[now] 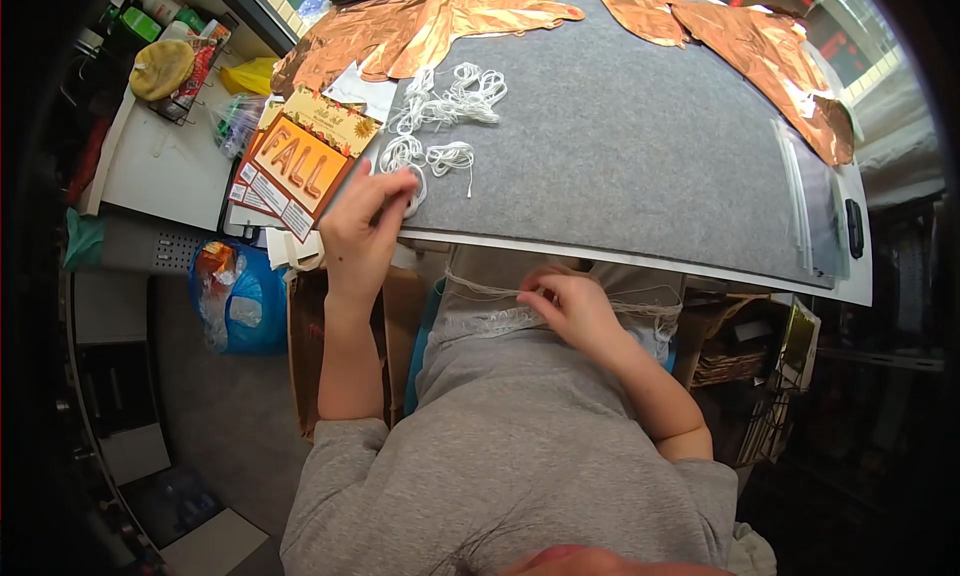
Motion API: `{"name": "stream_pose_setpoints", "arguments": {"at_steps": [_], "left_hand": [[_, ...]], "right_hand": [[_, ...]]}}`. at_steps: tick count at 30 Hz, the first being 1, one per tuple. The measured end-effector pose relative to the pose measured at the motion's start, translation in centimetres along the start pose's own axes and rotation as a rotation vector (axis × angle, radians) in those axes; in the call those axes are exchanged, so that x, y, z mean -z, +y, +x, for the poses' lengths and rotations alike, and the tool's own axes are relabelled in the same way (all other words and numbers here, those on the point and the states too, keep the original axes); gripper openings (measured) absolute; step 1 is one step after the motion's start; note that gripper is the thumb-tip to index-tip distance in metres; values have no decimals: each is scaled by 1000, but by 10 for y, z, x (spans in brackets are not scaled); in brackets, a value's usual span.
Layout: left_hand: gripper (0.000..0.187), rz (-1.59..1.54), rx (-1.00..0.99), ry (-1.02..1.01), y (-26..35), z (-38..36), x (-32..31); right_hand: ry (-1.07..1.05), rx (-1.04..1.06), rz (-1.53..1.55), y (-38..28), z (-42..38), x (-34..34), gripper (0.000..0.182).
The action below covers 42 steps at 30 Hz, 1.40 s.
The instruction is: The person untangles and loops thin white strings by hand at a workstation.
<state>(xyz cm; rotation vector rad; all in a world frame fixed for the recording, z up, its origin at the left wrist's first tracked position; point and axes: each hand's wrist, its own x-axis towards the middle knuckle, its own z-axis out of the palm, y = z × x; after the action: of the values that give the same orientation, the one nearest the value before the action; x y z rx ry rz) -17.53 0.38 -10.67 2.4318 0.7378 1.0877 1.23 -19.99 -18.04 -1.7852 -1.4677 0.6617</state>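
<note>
My left hand (pixel 365 231) rests at the near edge of the grey felt mat (pixel 620 136), fingers pinched on a loop of the white string (pixel 440 126) that lies tangled on the mat. My right hand (pixel 570 301) is below the table edge in my lap, fingers closed on a thin strand of the same string that stretches across my grey shirt. Copper foil balloons (pixel 450 21) lie deflated along the far side of the mat.
A "FALL" package card (pixel 305 161) lies left of the mat. Clear plastic sleeves (pixel 805 206) sit at the mat's right end, beside a black object (pixel 853 228). A blue bag (pixel 240 296) and a cardboard box (pixel 305 346) stand on the floor at left; baskets (pixel 735 351) at right.
</note>
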Motion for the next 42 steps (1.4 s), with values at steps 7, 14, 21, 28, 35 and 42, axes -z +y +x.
{"name": "stream_pose_setpoints", "arguments": {"at_steps": [7, 14, 21, 28, 35, 42], "left_hand": [[30, 78, -322, 280, 44, -2, 12], [47, -1095, -36, -474, 127, -36, -37], [15, -1072, 131, -834, 88, -17, -10], [13, -1040, 231, -508, 47, -15, 35], [21, -1012, 73, -166, 37, -14, 56], [24, -889, -66, -3, 27, -19, 104]], "right_hand": [[78, 182, 220, -82, -14, 77, 7], [93, 565, 263, -120, -16, 107, 15], [861, 589, 418, -65, -54, 173, 21], [634, 330, 405, -41, -79, 178, 45], [-190, 134, -62, 7, -52, 68, 51], [-329, -223, 753, 54, -50, 100, 53]]}}
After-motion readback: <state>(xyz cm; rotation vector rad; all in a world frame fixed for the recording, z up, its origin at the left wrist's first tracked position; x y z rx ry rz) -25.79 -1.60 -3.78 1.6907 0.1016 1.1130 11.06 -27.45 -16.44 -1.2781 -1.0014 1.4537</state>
